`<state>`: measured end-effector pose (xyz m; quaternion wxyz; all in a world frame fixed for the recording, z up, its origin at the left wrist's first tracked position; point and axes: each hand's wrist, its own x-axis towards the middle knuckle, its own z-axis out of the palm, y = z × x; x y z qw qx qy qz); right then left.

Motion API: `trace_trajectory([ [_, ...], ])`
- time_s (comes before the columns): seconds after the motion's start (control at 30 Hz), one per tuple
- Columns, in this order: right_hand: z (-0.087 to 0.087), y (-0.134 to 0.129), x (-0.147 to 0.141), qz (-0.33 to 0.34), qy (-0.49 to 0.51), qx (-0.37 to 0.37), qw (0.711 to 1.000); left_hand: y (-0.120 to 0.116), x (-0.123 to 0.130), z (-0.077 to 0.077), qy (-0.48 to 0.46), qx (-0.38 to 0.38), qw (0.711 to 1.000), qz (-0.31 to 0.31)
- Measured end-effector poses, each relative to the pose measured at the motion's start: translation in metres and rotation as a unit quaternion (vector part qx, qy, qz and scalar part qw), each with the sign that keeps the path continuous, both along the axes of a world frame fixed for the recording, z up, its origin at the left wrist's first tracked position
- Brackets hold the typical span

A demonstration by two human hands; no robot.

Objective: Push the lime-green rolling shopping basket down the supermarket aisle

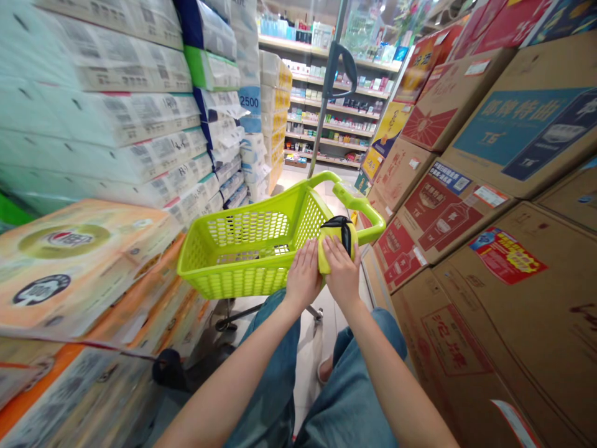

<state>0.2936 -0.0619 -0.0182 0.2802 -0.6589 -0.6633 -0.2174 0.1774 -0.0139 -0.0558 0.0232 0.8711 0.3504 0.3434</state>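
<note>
In a narrow shop aisle, one lime-green plastic cart [242, 280] stands beyond two hands, left [304, 274] and right [342, 264], pressing one folded yellow-and-black cloth [351, 235] between them

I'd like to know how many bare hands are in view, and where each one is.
2: the left hand, at the left side of the yellow-and-black bundle, and the right hand, its fingers over the bundle's front.

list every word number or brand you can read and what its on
"2500": blue-and-white plastic-wrapped pack
"特曲": brown cardboard carton with blue panel
Other lettering here is too small, blurred or angled to read surely.
</note>
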Motion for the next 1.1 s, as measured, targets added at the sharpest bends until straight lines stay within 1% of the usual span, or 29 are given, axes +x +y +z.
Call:
trace_trajectory([
  [0.07, 0.007, -0.005, 0.012, 0.018, -0.013, -0.013, 1.000, 0.000, 0.000, 0.000, 0.000, 0.000, 1.000, 0.000],
  [0.13, 0.017, -0.009, 0.035, 0.006, -0.015, -0.011, 1.000, 0.000, 0.000, 0.000, 0.002, 0.001, 1.000, 0.000],
  [0.23, 0.032, -0.011, 0.072, -0.058, 0.007, 0.018, 0.998, 0.000, 0.001, -0.001, 0.003, 0.000, 1.000, 0.001],
  [0.3, 0.036, -0.008, 0.084, -0.102, 0.030, 0.038, 0.994, 0.001, 0.001, -0.001, 0.004, -0.001, 1.000, 0.003],
  [0.37, 0.034, -0.003, 0.080, -0.129, 0.045, 0.049, 0.989, 0.001, 0.002, -0.001, 0.004, -0.001, 1.000, 0.004],
  [0.43, 0.027, 0.003, 0.060, -0.129, 0.047, 0.045, 0.990, 0.000, 0.002, -0.001, 0.002, -0.002, 1.000, 0.006],
  [0.5, 0.018, 0.007, 0.031, -0.103, 0.043, 0.027, 0.993, 0.000, 0.001, -0.001, 0.002, -0.001, 1.000, 0.004],
  [0.57, 0.010, 0.008, 0.006, -0.061, 0.036, 0.004, 0.997, 0.001, 0.001, -0.001, 0.001, 0.001, 1.000, 0.001],
  [0.63, 0.006, 0.005, -0.006, -0.019, 0.024, -0.015, 0.999, 0.001, 0.000, -0.001, -0.001, 0.003, 1.000, -0.001],
  [0.7, 0.008, -0.001, 0.001, 0.015, 0.005, -0.025, 1.000, 0.001, 0.000, -0.001, -0.002, 0.003, 1.000, -0.001],
  [0.77, 0.015, -0.008, 0.025, 0.027, -0.011, -0.021, 0.999, 0.001, 0.000, -0.001, 0.001, 0.002, 1.000, -0.002],
  [0.83, 0.023, -0.013, 0.058, 0.001, -0.009, 0.007, 1.000, 0.001, 0.001, -0.001, 0.002, -0.002, 1.000, 0.001],
  [0.9, 0.031, -0.013, 0.087, -0.047, 0.016, 0.046, 0.998, 0.001, 0.002, -0.001, 0.004, -0.005, 1.000, 0.005],
  [0.93, 0.033, -0.011, 0.098, -0.071, 0.033, 0.063, 0.995, 0.001, 0.002, -0.002, 0.005, -0.006, 1.000, 0.006],
  [1.0, 0.034, -0.006, 0.105, -0.110, 0.059, 0.085, 0.989, 0.001, 0.003, -0.002, 0.006, -0.007, 1.000, 0.007],
  [1.03, 0.033, -0.003, 0.101, -0.123, 0.066, 0.089, 0.986, 0.000, 0.003, -0.002, 0.005, -0.008, 1.000, 0.008],
  [1.1, 0.026, 0.003, 0.081, -0.133, 0.067, 0.088, 0.985, 0.000, 0.003, -0.001, 0.003, -0.008, 1.000, 0.009],
])
